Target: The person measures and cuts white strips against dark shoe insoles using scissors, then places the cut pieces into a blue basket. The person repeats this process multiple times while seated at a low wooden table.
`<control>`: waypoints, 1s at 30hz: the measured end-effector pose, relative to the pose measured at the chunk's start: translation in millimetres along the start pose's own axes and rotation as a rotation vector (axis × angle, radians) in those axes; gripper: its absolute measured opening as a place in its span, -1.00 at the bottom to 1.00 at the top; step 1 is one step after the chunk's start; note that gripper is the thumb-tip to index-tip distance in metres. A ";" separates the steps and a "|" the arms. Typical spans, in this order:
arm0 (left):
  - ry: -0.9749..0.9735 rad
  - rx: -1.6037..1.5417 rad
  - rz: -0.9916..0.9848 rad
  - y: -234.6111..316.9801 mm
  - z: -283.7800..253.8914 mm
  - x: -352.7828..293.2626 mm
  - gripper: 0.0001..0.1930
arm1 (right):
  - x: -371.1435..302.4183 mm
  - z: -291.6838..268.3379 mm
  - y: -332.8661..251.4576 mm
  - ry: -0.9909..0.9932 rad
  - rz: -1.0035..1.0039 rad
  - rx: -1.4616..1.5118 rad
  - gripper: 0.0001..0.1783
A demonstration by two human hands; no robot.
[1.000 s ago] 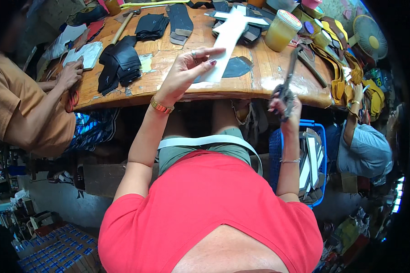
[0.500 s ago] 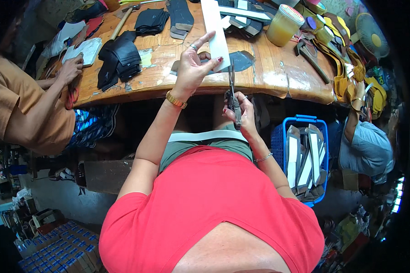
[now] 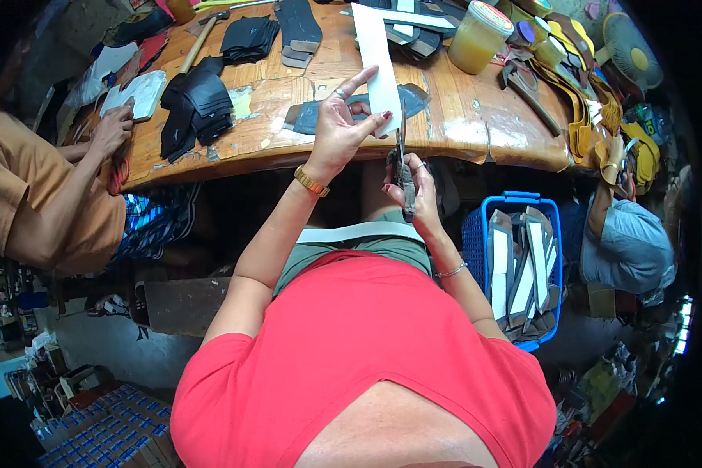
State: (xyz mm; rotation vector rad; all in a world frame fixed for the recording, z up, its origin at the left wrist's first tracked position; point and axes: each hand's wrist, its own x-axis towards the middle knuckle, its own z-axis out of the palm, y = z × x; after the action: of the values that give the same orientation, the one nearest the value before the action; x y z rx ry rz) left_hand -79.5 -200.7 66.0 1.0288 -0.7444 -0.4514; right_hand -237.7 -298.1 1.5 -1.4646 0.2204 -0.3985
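My left hand (image 3: 346, 129) pinches a long white strip (image 3: 376, 54) near its lower end and holds it up over the table's front edge. In my right hand (image 3: 415, 191) is a pair of scissors (image 3: 400, 168), their blades pointing away from me along the right side of the strip's lower end. Whether the blades touch the strip I cannot tell. Behind the strip, a dark shaped piece (image 3: 312, 117) lies flat on the wooden table (image 3: 281, 90). Across my lap rests another white strip (image 3: 359, 232).
A blue basket (image 3: 511, 196) of dark pieces with white strips stands at my right. Dark stacked pieces (image 3: 199, 105), a hammer (image 3: 532, 101) and a jar (image 3: 476, 43) sit on the table. One person (image 3: 47, 187) works at left, another (image 3: 628, 242) at right.
The white strip and my left hand have shifted slightly right and toward me, closer to the scissors. My right hand stays nearly in place. The view has turned a little.
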 end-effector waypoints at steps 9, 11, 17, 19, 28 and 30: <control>0.009 0.018 0.030 -0.4 7.6 -0.1 -0.30 | -4.2 -4.3 5.7 0.070 -0.003 -0.027 -0.67; 0.005 0.005 0.021 -1.0 8.6 -0.4 -0.30 | -6.3 -1.1 5.5 0.101 -0.019 0.035 -0.69; -0.001 0.019 0.030 -4.0 10.3 -2.3 -0.29 | -13.9 -4.2 4.4 0.137 0.043 0.030 -0.75; -0.014 0.041 0.018 -4.4 10.8 -2.4 -0.26 | -16.3 -4.6 1.8 0.154 0.022 0.020 -0.76; -0.034 0.060 0.047 0.6 10.3 10.6 -0.25 | -29.5 -7.8 -0.8 0.150 0.051 0.008 -0.78; -0.059 0.082 0.021 -1.1 13.1 8.3 -0.26 | -28.3 -9.3 -0.4 0.148 0.041 0.017 -0.78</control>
State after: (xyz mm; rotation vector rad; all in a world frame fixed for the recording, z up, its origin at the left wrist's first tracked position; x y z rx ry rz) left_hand -83.5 -214.5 71.9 1.0871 -0.8313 -0.4381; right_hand -267.1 -295.5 -1.8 -1.4128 0.3643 -0.4752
